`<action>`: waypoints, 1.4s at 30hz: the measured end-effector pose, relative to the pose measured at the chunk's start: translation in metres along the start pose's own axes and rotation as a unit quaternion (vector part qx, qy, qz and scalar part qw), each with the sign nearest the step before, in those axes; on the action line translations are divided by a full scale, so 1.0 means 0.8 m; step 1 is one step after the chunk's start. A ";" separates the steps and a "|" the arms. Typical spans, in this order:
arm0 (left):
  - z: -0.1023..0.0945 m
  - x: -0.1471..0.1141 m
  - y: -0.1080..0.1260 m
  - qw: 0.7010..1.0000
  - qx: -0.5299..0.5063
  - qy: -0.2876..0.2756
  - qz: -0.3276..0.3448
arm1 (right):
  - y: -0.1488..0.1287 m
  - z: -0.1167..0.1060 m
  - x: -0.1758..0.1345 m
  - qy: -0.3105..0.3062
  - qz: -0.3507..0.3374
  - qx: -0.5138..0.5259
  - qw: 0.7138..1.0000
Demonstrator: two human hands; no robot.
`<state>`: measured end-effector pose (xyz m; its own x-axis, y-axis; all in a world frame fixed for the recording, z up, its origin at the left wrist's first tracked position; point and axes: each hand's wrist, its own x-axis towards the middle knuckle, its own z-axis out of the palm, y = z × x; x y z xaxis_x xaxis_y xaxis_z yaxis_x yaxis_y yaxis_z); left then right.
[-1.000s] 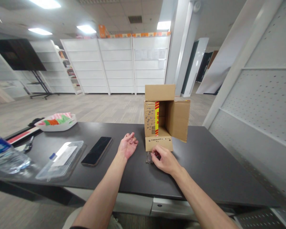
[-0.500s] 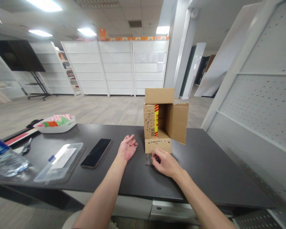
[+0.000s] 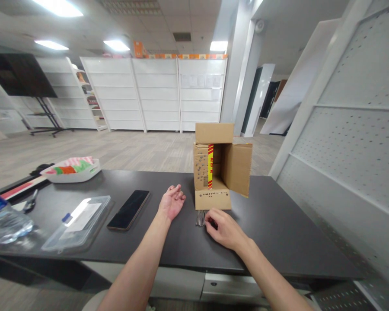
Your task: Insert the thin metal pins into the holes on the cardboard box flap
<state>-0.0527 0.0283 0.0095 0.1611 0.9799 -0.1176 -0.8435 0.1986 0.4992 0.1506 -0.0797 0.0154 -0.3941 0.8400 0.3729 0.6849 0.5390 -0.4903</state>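
Room: white cabinets [image 3: 155, 97] line the far side; a dark television [image 3: 22, 75] stands on wheels at left, a perforated panel [image 3: 337, 151] slopes at right.
Table: dark-topped [image 3: 294, 233], running across in front of the person.
Cardboard box: on the table [image 3: 238, 170], right of the middle, its opening toward the person; the lower flap [image 3: 213, 203] has a row of small holes, the left one a yellow-and-red strip [image 3: 210, 166].
Metal fasteners: slim, nails or screws, a small bunch [image 3: 200, 218] lying side by side just in front of the lower flap.
Right hand: at the bunch's right edge [image 3: 222, 226], fingers curled, thumb near the fingertips; whether its grip has one of the fasteners, I cannot tell.
Left hand: palm up [image 3: 172, 202], left of the box and apart from it, grip loose and half-uncurled, holding nothing visible.
Smartphone: dark screen up [image 3: 129, 209], left of the left hand.
Farther left: a clear plastic case [image 3: 78, 224], a water bottle [image 3: 6, 222], and a white basket [image 3: 81, 176] of colourful cloth [image 3: 68, 166].
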 end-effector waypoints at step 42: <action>0.000 0.000 0.001 1.000 -0.006 0.002 -0.002 | -0.002 0.004 -0.001 0.001 -0.010 0.003 1.000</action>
<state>-0.0531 0.0286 0.0098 0.1626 0.9791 -0.1223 -0.8489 0.2020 0.4885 0.1481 -0.0810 0.0134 -0.4063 0.8285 0.3852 0.6735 0.5565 -0.4866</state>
